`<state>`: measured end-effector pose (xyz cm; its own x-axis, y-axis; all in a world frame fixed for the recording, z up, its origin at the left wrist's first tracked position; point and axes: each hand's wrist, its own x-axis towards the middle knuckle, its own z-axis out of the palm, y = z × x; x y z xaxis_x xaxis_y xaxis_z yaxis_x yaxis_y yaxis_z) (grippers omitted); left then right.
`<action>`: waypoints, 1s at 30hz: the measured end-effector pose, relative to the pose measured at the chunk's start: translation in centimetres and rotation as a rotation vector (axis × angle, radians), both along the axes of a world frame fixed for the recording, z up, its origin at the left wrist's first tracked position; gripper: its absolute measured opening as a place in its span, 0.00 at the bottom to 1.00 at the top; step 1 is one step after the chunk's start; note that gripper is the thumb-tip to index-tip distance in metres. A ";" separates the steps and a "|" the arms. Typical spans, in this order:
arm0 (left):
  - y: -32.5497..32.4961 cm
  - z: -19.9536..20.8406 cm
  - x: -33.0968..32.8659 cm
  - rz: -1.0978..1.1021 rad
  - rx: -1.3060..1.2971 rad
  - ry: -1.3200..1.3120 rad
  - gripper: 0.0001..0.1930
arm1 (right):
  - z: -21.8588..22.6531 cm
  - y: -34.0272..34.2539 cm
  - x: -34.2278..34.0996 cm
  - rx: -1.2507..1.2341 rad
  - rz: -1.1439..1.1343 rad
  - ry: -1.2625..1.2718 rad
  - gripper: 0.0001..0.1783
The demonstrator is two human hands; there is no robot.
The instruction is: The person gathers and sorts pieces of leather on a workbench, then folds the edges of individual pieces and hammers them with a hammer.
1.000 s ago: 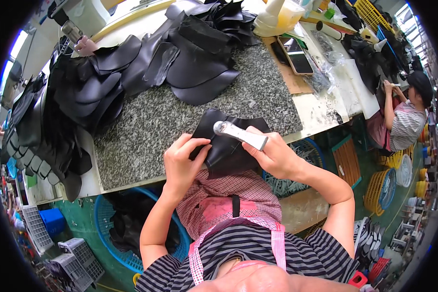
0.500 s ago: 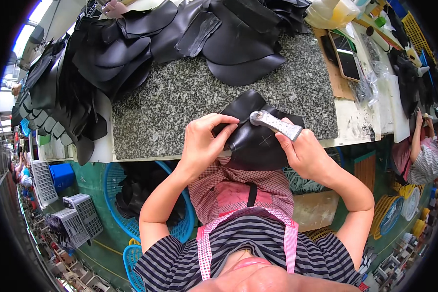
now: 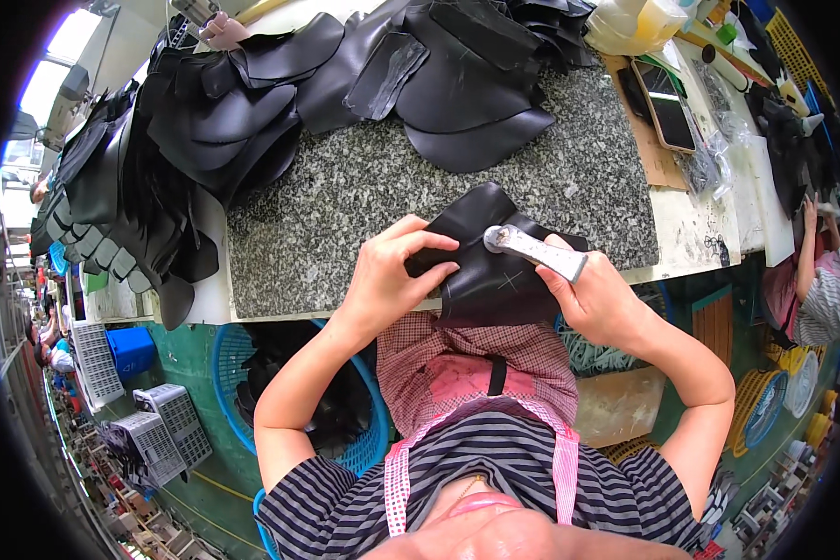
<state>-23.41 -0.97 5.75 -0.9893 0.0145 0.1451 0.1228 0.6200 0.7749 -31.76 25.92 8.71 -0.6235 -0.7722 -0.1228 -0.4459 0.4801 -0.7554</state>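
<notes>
Head view: granite slab (image 3: 345, 224), landmark. Black sheet (image 3: 481, 294), overhanging the slab's near edge. Silver hammer-like tool (image 3: 541, 250), over the sheet at that edge; long axis slanting, rounded end pointing left and away from the person. Right hand (image 3: 604, 297), grip closed round the tool's rear end. Left hand (image 3: 387, 278), grip parted, fingertips at the sheet. Phone (image 3: 665, 105), right of slab.
</notes>
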 end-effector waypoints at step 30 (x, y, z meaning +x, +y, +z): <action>4.6 -2.0 2.3 0.262 -0.100 0.164 0.10 | 1.6 -0.4 -0.4 0.048 0.087 -0.040 0.08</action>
